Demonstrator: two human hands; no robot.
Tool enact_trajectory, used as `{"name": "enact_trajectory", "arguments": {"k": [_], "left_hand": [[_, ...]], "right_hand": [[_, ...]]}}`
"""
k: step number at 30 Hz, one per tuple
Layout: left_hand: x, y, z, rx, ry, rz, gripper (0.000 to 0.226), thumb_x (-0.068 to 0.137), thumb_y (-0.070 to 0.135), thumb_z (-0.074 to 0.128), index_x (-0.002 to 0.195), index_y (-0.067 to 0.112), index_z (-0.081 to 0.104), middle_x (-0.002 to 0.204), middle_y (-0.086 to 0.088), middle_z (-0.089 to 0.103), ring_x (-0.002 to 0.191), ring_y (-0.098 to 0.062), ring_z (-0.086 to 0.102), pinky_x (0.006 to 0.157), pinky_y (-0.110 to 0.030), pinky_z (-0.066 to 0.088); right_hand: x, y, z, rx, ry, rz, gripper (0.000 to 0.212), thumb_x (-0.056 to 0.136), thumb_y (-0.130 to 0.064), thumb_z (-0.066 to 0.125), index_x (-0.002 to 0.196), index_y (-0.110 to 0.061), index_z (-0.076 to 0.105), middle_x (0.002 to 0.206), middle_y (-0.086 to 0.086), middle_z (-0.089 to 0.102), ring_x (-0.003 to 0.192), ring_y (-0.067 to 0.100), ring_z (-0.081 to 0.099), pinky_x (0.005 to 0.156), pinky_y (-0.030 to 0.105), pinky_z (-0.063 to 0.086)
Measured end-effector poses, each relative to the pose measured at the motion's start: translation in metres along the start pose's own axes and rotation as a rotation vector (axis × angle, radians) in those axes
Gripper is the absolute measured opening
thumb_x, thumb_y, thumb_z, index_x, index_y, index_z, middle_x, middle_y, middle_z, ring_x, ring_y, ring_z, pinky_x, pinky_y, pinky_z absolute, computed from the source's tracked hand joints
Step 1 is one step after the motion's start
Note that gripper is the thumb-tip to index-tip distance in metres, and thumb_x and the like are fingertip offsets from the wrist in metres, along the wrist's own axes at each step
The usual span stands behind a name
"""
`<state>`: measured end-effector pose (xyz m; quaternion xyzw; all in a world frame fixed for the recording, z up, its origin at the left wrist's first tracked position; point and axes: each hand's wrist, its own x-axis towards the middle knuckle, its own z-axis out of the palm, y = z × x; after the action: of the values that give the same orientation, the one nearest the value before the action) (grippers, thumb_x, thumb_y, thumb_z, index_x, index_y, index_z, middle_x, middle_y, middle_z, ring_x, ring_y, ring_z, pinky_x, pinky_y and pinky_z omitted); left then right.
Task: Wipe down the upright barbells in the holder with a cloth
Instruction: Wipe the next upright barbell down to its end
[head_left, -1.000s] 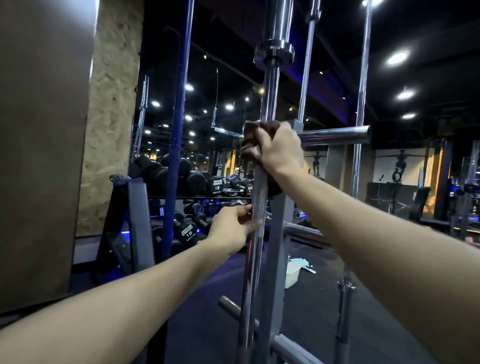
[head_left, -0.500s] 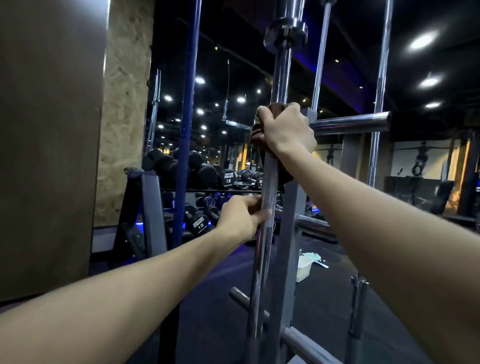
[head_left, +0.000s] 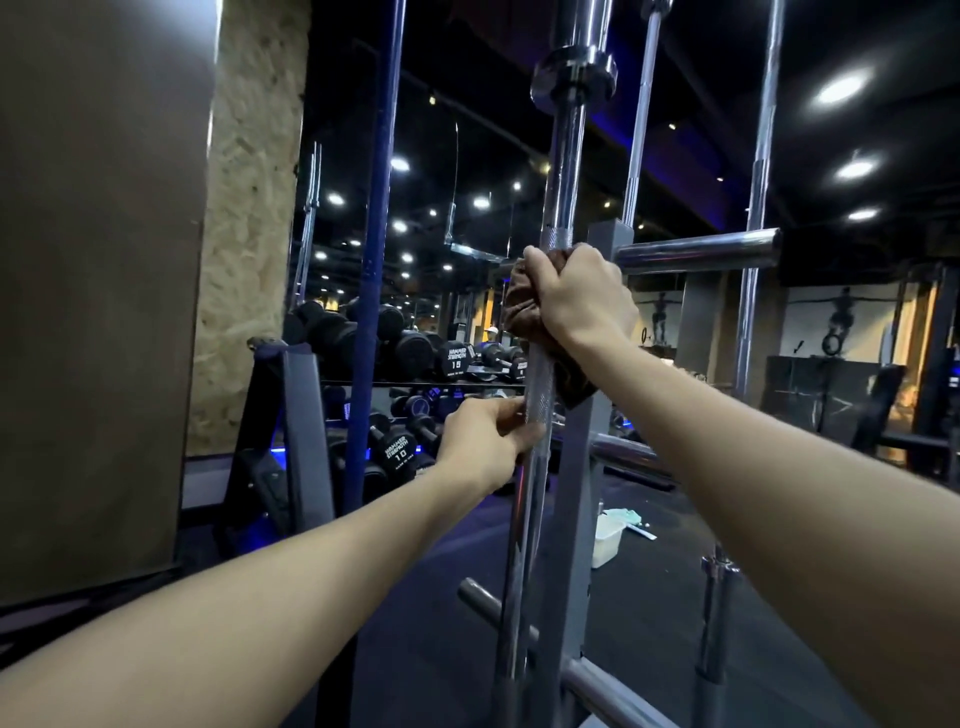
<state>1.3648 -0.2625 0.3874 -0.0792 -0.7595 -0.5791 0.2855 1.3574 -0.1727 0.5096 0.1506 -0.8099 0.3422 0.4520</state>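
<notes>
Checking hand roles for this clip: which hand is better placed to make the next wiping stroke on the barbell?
Right. The right hand already grips the brown cloth wrapped round the upright barbell, so it can likely just slide along. The left hand holds the bare bar lower down, steadying it.

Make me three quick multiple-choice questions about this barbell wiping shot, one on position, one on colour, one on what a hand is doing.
1. Where is the left hand relative to the right hand on the chrome barbell?
A above
B below
C level

2. What colour is the cloth?
A white
B yellow
C brown

3. What is the right hand doing?
A gripping the cloth around the bar
B hanging free
C pointing

Answers: B, the left hand holds the knurled part lower down; C, dark brown folds show beside the fingers; A, the fingers wrap cloth and bar together.
</notes>
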Motion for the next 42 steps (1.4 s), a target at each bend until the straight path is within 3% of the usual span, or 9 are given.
{"name": "enact_trajectory", "arguments": {"k": [3, 8, 12, 18, 22, 25, 32, 38, 42], "left_hand": [[0.002, -0.004, 0.001, -0.006, 0.003, -0.004, 0.028, 0.083, 0.015, 0.072, 0.112, 0.016, 0.070, 0.098, -0.003, 0.073, 0.092, -0.021, 0.069, 0.089, -0.038, 0.054], [0.000, -0.003, -0.001, 0.004, 0.013, -0.017, 0.025, 0.085, 0.007, 0.068, 0.106, 0.019, 0.072, 0.096, 0.000, 0.073, 0.092, -0.018, 0.068, 0.085, -0.040, 0.056], [-0.005, 0.003, -0.001, 0.016, -0.010, 0.010, 0.030, 0.083, 0.013, 0.071, 0.113, 0.016, 0.069, 0.098, -0.002, 0.073, 0.094, -0.017, 0.068, 0.092, -0.036, 0.053], [0.000, -0.004, 0.001, 0.039, -0.028, 0.017, 0.036, 0.084, 0.018, 0.070, 0.120, 0.018, 0.066, 0.103, -0.001, 0.073, 0.096, -0.017, 0.067, 0.094, -0.035, 0.051], [0.000, -0.007, -0.001, 0.007, -0.006, 0.001, 0.018, 0.086, 0.011, 0.066, 0.099, 0.022, 0.073, 0.093, -0.002, 0.074, 0.091, -0.022, 0.069, 0.087, -0.042, 0.055], [-0.005, -0.006, -0.004, -0.020, -0.028, -0.009, 0.016, 0.084, 0.013, 0.067, 0.086, 0.027, 0.074, 0.092, -0.003, 0.074, 0.095, -0.025, 0.069, 0.087, -0.046, 0.055], [-0.007, -0.002, -0.005, -0.060, -0.064, -0.018, 0.029, 0.086, 0.009, 0.068, 0.115, 0.013, 0.068, 0.100, -0.006, 0.073, 0.096, -0.023, 0.068, 0.089, -0.040, 0.055], [-0.009, -0.005, -0.003, -0.030, 0.034, -0.021, 0.009, 0.083, 0.013, 0.072, 0.091, 0.017, 0.075, 0.085, -0.008, 0.074, 0.083, -0.026, 0.070, 0.079, -0.038, 0.058], [-0.024, -0.008, -0.002, 0.111, 0.082, 0.013, 0.007, 0.082, 0.012, 0.072, 0.086, 0.008, 0.075, 0.068, -0.016, 0.063, 0.066, -0.010, 0.048, 0.061, -0.028, 0.044]], "right_hand": [[-0.012, 0.010, 0.011, 0.083, 0.076, -0.003, 0.052, 0.093, -0.057, 0.044, 0.117, -0.011, 0.053, 0.108, 0.005, 0.061, 0.101, 0.026, 0.057, 0.071, 0.031, 0.034], [-0.030, 0.020, 0.012, 0.052, 0.005, -0.044, 0.054, 0.093, -0.056, 0.046, 0.116, -0.009, 0.053, 0.112, 0.009, 0.059, 0.103, 0.027, 0.056, 0.075, 0.032, 0.038], [-0.005, 0.001, -0.011, 0.001, 0.024, -0.062, 0.046, 0.094, -0.053, 0.046, 0.105, -0.010, 0.057, 0.098, 0.004, 0.054, 0.085, 0.020, 0.048, 0.057, 0.024, 0.030], [0.008, -0.005, -0.010, 0.053, 0.032, -0.033, 0.048, 0.095, -0.052, 0.046, 0.113, -0.008, 0.053, 0.093, 0.000, 0.048, 0.081, 0.019, 0.048, 0.056, 0.023, 0.031], [-0.030, 0.021, 0.016, 0.074, -0.035, -0.040, 0.052, 0.093, -0.053, 0.047, 0.115, -0.006, 0.051, 0.100, 0.006, 0.056, 0.094, 0.025, 0.056, 0.077, 0.035, 0.045], [-0.041, 0.025, 0.016, 0.034, -0.067, -0.042, 0.052, 0.092, -0.055, 0.047, 0.113, -0.008, 0.054, 0.112, 0.009, 0.060, 0.105, 0.029, 0.055, 0.080, 0.035, 0.040], [0.001, 0.001, -0.004, -0.020, -0.020, -0.059, 0.048, 0.092, -0.056, 0.048, 0.106, -0.011, 0.056, 0.101, 0.004, 0.056, 0.084, 0.023, 0.048, 0.072, 0.032, 0.036], [-0.038, 0.027, 0.021, 0.068, -0.061, -0.018, 0.050, 0.091, -0.054, 0.049, 0.119, -0.012, 0.052, 0.118, 0.008, 0.058, 0.111, 0.027, 0.053, 0.083, 0.035, 0.040], [-0.065, 0.041, 0.023, -0.015, -0.139, -0.025, 0.047, 0.091, -0.055, 0.049, 0.109, -0.013, 0.058, 0.115, 0.007, 0.059, 0.109, 0.027, 0.055, 0.077, 0.033, 0.038]]}}
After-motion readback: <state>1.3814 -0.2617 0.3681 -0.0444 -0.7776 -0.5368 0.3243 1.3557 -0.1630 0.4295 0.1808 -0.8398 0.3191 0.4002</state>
